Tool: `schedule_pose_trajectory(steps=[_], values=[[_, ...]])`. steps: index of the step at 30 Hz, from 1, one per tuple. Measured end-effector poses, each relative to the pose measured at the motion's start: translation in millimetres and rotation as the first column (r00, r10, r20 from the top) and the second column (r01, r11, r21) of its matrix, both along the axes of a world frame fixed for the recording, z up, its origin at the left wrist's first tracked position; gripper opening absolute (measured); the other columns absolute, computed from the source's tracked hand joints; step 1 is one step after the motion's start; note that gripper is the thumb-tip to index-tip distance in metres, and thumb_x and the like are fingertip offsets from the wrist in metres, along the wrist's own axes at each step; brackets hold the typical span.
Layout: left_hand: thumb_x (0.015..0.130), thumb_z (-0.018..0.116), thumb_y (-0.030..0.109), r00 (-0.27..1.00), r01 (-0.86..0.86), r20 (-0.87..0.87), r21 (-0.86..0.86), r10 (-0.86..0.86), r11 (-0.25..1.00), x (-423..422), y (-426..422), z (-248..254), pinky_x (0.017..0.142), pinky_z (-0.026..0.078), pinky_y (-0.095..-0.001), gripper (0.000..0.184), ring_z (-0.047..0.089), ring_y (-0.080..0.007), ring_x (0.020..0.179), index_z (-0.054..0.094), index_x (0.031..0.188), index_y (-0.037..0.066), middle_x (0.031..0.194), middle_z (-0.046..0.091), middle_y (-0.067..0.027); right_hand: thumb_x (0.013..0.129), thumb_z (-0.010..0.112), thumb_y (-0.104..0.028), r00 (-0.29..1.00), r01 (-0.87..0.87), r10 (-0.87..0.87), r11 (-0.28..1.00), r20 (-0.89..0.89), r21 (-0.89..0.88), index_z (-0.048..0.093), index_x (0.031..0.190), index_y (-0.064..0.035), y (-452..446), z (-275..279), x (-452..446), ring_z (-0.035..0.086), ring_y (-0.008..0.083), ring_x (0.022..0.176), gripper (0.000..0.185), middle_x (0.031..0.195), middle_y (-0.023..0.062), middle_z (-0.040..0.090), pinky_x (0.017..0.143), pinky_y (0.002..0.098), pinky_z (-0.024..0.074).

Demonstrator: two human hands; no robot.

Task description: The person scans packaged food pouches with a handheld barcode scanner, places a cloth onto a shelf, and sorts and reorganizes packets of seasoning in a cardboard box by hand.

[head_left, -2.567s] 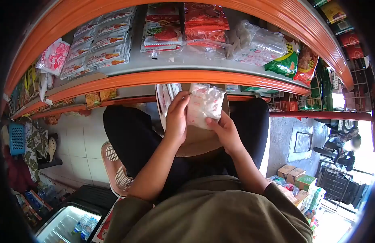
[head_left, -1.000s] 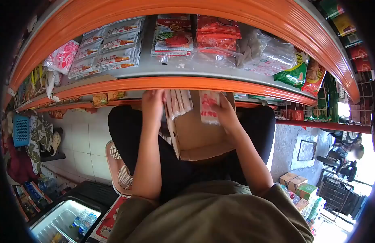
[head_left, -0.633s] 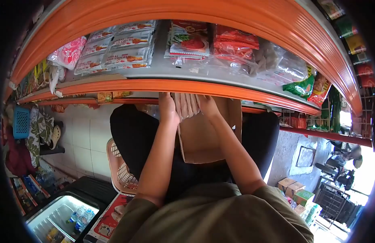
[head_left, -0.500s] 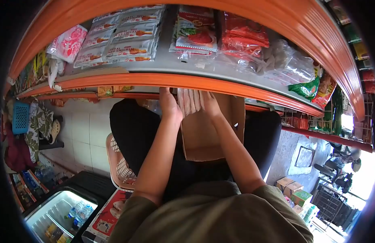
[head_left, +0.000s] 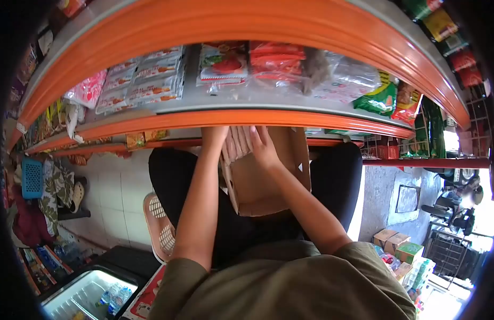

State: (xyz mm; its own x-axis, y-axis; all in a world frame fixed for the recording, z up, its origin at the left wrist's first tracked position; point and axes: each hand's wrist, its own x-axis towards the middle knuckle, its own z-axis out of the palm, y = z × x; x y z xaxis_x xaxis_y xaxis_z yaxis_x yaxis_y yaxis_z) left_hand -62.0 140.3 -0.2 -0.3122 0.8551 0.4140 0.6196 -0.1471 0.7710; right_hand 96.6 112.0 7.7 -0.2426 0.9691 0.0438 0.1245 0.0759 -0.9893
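A brown cardboard box (head_left: 268, 186) rests between my legs, its far part hidden under the orange shelf edge. Along its left side stands a row of slim, pale packets (head_left: 238, 145) in clear wrapping; their kind is not readable. My left hand (head_left: 215, 137) is at the left of this row, its fingers hidden by the shelf edge and the packets. On the other side, my right hand (head_left: 265, 149) lies against the packets with its visible fingers stretched and slightly apart. Much of the box floor beside the right wrist shows bare cardboard.
Above the box, an orange-edged shelf (head_left: 247, 118) holds silver fried chicken sachets (head_left: 156, 77), red packets (head_left: 276, 61) and a green bag (head_left: 377, 96). A pink basket (head_left: 160, 229) stands at left, near a lit cooler (head_left: 89, 293). Cartons (head_left: 393, 241) sit at right.
The view has shifted, and the box appears slightly further left and tilted. The packets, upright between both hands before, now lean along the box's left side. My right hand has turned, its fingers more visible.
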Motion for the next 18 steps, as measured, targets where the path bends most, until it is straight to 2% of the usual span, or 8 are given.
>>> schedule_pose_trajectory(steps=[1,4,6,8,10,11,13,18], values=[[0.085,0.054,0.026,0.996,0.024,0.079,0.103,-0.032,0.994,-3,7,3,0.087,0.039,-0.0415,0.030,0.053,-0.0333,0.099,0.058,0.101,0.001,0.106,0.058,-0.0166,0.093,0.043,-0.028,0.998,-0.010,0.007,0.999,0.057,0.048,0.033,0.133,-0.0028,-8,11,10,0.026,0.0347,0.131,0.048,0.139,0.0190,0.031,0.106,0.0404,0.0205],[0.087,0.051,0.025,1.000,-0.006,-0.026,0.188,0.011,0.982,-17,48,-41,0.083,0.044,-0.0401,0.028,0.054,-0.0299,0.097,0.058,0.104,0.003,0.106,0.059,-0.0118,0.089,0.054,-0.020,0.969,-0.106,0.055,0.973,0.241,0.204,0.042,0.127,-0.0025,-42,46,56,0.025,0.0338,0.132,0.044,0.140,0.0182,0.032,0.106,0.0431,0.0230],[0.087,0.051,0.025,0.995,0.025,0.094,0.221,-0.047,0.975,-24,51,-38,0.084,0.044,-0.0401,0.028,0.054,-0.0295,0.097,0.058,0.104,0.004,0.107,0.059,-0.0117,0.086,0.058,-0.017,0.949,-0.100,0.058,0.987,0.310,0.122,0.047,0.123,-0.0018,-67,62,92,0.029,0.0315,0.131,0.041,0.138,0.0169,0.036,0.104,0.0399,0.0281],[0.087,0.050,0.025,0.973,0.042,0.210,0.254,-0.097,0.966,-23,66,-31,0.084,0.044,-0.0401,0.028,0.054,-0.0290,0.098,0.058,0.104,0.004,0.107,0.059,-0.0115,0.089,0.053,-0.010,0.957,-0.050,0.036,0.998,0.288,0.043,0.050,0.121,-0.0011,-88,82,126,0.035,0.0269,0.129,0.034,0.135,0.0168,0.041,0.102,0.0324,0.0305],[0.087,0.050,0.025,0.938,0.049,0.317,0.275,-0.138,0.960,-31,63,-28,0.084,0.044,-0.0401,0.028,0.054,-0.0286,0.098,0.058,0.103,0.004,0.107,0.059,-0.0114,0.089,0.052,-0.009,0.950,0.043,-0.052,0.998,0.307,0.034,0.054,0.116,-0.0007,-103,88,154,0.050,0.0245,0.115,0.029,0.121,0.0148,0.054,0.094,0.0302,0.0383],[0.087,0.050,0.025,0.918,0.050,0.366,0.283,-0.156,0.958,-33,58,-26,0.085,0.044,-0.0401,0.027,0.054,-0.0284,0.098,0.058,0.103,0.004,0.107,0.059,-0.0113,0.089,0.052,-0.009,0.953,0.050,-0.062,0.998,0.298,0.048,0.054,0.116,-0.0007,-108,88,165,0.050,0.0245,0.115,0.029,0.121,0.0148,0.054,0.094,0.0302,0.0383],[0.088,0.049,0.025,0.869,0.053,0.457,0.293,-0.189,0.955,-35,49,-24,0.085,0.044,-0.0401,0.027,0.054,-0.0279,0.098,0.058,0.103,0.004,0.107,0.059,-0.0111,0.088,0.051,-0.007,0.963,0.201,-0.170,0.970,0.209,-0.138,0.058,0.110,0.0006,-117,85,181,0.058,0.0204,0.097,0.024,0.105,0.0115,0.061,0.085,0.0266,0.0433],[0.088,0.049,0.025,0.714,0.051,0.658,0.291,-0.238,0.955,-28,42,-13,0.086,0.044,-0.0400,0.027,0.054,-0.0268,0.099,0.058,0.103,0.005,0.107,0.059,-0.0107,0.087,0.051,-0.005,0.952,0.216,-0.198,0.975,0.234,-0.052,0.060,0.102,0.0003,-117,77,183,0.060,0.0179,0.085,0.018,0.094,0.0107,0.062,0.077,0.0253,0.0459]])
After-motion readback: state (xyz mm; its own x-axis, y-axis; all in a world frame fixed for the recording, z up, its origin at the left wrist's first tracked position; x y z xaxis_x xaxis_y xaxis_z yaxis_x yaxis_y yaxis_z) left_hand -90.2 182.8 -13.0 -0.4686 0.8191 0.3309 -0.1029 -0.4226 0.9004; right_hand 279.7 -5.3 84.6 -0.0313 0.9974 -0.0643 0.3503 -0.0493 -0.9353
